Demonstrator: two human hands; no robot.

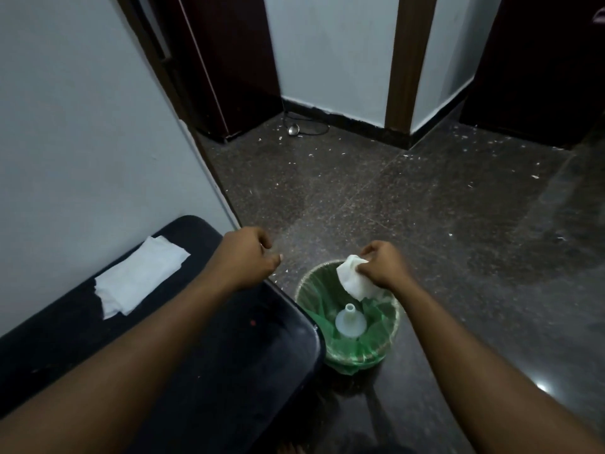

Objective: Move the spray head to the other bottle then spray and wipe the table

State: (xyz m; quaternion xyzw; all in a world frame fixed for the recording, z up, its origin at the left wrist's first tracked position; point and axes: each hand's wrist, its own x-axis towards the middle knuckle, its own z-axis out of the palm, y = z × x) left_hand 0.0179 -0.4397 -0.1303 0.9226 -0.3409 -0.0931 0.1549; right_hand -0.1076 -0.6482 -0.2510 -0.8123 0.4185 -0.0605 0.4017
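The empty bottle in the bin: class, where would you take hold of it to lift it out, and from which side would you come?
Grip the narrow neck of the bottle, coming straight down from above. It stands upright in the green-lined bin, neck pointing up and uncovered, while the bin wall blocks any sideways approach. The right hand holds a crumpled tissue above the rim, so use the left hand.

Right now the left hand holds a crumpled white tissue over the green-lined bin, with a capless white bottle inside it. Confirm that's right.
Not quite: the head view shows the right hand holding the crumpled white tissue over the green-lined bin. The left hand is loosely closed and seems empty, over the dark table's edge. The capless white bottle is indeed inside the bin.
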